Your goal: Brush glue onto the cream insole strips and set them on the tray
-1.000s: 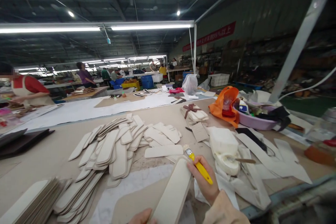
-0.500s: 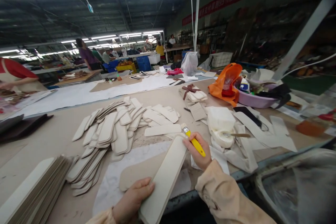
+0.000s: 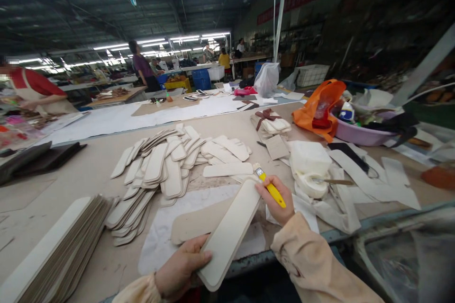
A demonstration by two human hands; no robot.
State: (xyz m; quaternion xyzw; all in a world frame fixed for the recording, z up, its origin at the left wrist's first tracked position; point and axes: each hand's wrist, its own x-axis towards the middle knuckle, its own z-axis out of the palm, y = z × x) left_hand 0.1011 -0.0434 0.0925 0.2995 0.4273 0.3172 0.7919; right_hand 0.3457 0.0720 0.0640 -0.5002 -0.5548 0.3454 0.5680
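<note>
A long white strip with rounded ends (image 3: 231, 234) is held between both hands above the near table edge. My left hand (image 3: 183, 265) grips its lower left side, thumb on top. My right hand (image 3: 276, 199) pinches its upper right end and also holds a yellow-handled brush (image 3: 273, 191), bristles pointing up and left. Under the strip, a beige rounded piece (image 3: 194, 220) lies on a white sheet (image 3: 154, 241). Beyond it is a loose pile of white rounded pieces (image 3: 172, 175). A white container (image 3: 314, 185) with a stick across it stands right of my right hand.
A tall stack of long strips (image 3: 53, 251) is at the near left, with dark sheets (image 3: 53, 161) behind. At the right are an orange bag (image 3: 318, 111) and a purple basin (image 3: 366, 135). A person in red (image 3: 39, 87) stands at the far left.
The view has shifted, so the table items appear farther right. The strip's lower end has risen into full view. Both hands keep their hold, and the brush stays in my right hand.
</note>
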